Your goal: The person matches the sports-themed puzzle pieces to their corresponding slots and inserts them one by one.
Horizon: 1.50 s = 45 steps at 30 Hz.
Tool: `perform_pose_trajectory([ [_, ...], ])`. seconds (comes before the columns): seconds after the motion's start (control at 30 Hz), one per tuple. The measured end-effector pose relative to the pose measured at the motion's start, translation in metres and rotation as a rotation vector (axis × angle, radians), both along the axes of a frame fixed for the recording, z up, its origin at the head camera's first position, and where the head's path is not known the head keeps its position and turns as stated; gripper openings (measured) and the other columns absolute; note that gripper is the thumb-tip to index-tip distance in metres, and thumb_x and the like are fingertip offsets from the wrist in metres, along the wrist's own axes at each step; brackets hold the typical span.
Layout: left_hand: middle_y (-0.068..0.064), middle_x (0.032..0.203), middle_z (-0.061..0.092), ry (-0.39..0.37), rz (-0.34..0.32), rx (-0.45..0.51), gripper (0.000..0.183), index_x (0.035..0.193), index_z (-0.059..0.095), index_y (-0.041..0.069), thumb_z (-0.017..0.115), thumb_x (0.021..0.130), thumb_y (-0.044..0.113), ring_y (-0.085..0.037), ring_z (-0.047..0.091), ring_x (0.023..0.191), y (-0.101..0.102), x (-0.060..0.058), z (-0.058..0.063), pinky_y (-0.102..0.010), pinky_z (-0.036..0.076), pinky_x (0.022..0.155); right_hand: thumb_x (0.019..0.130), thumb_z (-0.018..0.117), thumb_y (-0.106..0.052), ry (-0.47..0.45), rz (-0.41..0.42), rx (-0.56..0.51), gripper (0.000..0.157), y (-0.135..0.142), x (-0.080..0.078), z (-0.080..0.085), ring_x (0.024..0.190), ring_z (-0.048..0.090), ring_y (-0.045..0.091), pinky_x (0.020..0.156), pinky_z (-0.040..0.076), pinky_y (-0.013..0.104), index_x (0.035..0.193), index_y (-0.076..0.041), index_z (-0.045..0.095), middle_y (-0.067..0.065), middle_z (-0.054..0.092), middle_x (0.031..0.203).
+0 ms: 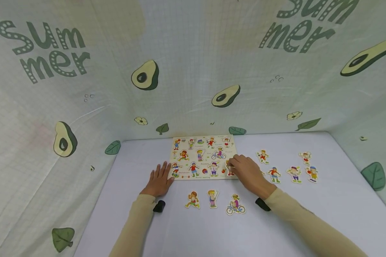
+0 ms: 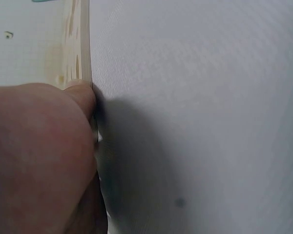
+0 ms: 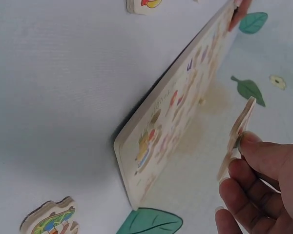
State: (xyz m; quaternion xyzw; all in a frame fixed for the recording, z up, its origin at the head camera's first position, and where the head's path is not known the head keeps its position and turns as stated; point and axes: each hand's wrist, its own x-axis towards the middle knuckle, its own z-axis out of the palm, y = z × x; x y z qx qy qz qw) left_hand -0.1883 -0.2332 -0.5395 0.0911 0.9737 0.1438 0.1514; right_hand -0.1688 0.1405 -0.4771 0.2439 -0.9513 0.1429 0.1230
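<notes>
A flat wooden puzzle board (image 1: 189, 178) printed with sports figures lies toward the back of the table. My right hand (image 1: 246, 173) pinches a thin wooden puzzle piece (image 3: 240, 127) between thumb and fingers over the board's right side; in the right wrist view the piece is tilted on edge, apart from the board. What figure it bears is hard to tell there. At the board's left edge rests my left hand (image 1: 158, 180), palm down with fingers spread and straight. The left wrist view shows its thumb (image 2: 80, 95) against the wooden side.
Nearer me lie a runner piece (image 1: 193, 200), a golfer piece (image 1: 212, 198) and a cyclist piece (image 1: 235, 205). Right of the board are several more, among them a soccer piece (image 1: 262, 156) and a baseball piece (image 1: 295, 174). Printed cloth (image 1: 186, 71) hangs behind the table.
</notes>
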Motion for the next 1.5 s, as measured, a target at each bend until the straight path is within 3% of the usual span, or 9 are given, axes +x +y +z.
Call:
perform_pose_trajectory([
  [0.63, -0.019, 0.177, 0.004, -0.014, 0.010, 0.004, 0.072, 0.170, 0.013, 0.006, 0.044, 0.114, 0.038, -0.046, -0.002, 0.162, -0.002, -0.002, -0.006, -0.064, 0.003, 0.129, 0.091, 0.084, -0.007, 0.062, 0.072, -0.024, 0.021, -0.032, -0.034, 0.000, 0.095, 0.065, 0.021, 0.079, 0.054, 0.037, 0.108, -0.009, 0.073, 0.002, 0.068, 0.101],
  [0.93, -0.019, 0.178, 0.005, -0.004, 0.011, -0.003, 0.072, 0.170, 0.013, 0.006, 0.044, 0.114, 0.039, -0.046, 0.000, 0.162, -0.001, -0.002, -0.005, -0.065, 0.005, 0.128, 0.095, 0.081, -0.011, 0.108, 0.122, -0.009, 0.017, -0.051, -0.051, 0.006, 0.096, 0.064, 0.021, 0.086, 0.055, 0.039, 0.110, -0.010, 0.073, 0.003, 0.066, 0.103],
  [1.13, -0.018, 0.178, 0.004, -0.002, -0.003, -0.009, 0.072, 0.170, 0.013, 0.007, 0.042, 0.114, 0.040, -0.046, 0.000, 0.162, -0.001, -0.001, -0.003, -0.065, 0.006, 0.128, 0.097, 0.078, -0.014, 0.138, 0.158, -0.005, 0.014, -0.064, -0.063, 0.007, 0.097, 0.062, 0.021, 0.083, 0.052, 0.038, 0.110, -0.011, 0.072, 0.002, 0.065, 0.105],
  [1.5, -0.017, 0.178, 0.003, -0.023, 0.011, 0.010, 0.072, 0.171, 0.011, 0.007, 0.042, 0.114, 0.040, -0.044, -0.003, 0.163, -0.001, -0.001, -0.001, -0.063, 0.003, 0.129, 0.099, 0.077, -0.013, 0.088, 0.135, 0.011, 0.012, -0.089, -0.088, 0.000, 0.096, 0.061, 0.022, 0.090, 0.054, 0.039, 0.110, -0.010, 0.073, 0.004, 0.065, 0.105],
])
